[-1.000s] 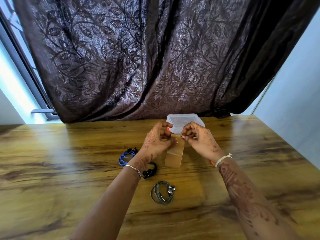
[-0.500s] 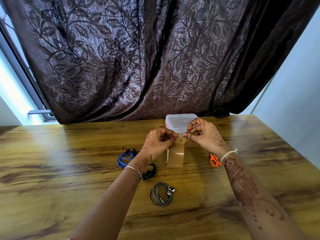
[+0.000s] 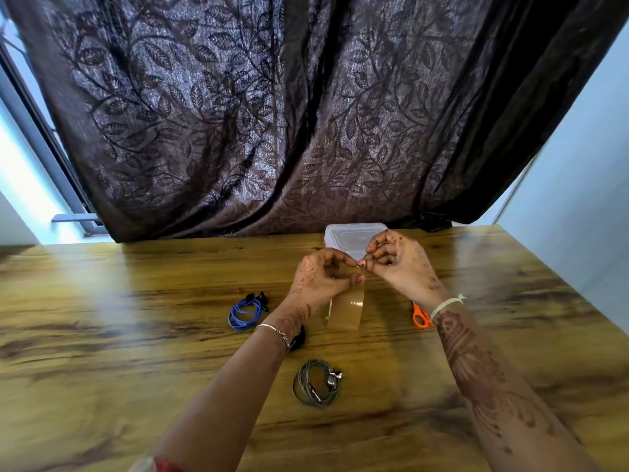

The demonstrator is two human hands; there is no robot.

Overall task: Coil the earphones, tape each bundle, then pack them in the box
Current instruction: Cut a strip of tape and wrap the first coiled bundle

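Currently: left hand (image 3: 323,277) and right hand (image 3: 401,264) pinch 1 tape strip (image 3: 345,310). Table (image 3: 136,335): 3 earphone sets: blue coil (image 3: 245,311), grey coil (image 3: 316,383), black earphones (image 3: 299,338) part-hidden; 1 lidded box (image 3: 347,235); 1 orange scissors (image 3: 420,316).

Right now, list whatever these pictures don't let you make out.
Head view only:
- Black earphones: mostly behind the left wrist.
- Scissors: only orange handles show; the right wrist covers the rest.
- Box: lidded, contents unseen; the right hand hides its near corner.
- Tape strip: top end buried between left hand and right hand fingers.
- Grey earphones: any tape too small to tell.
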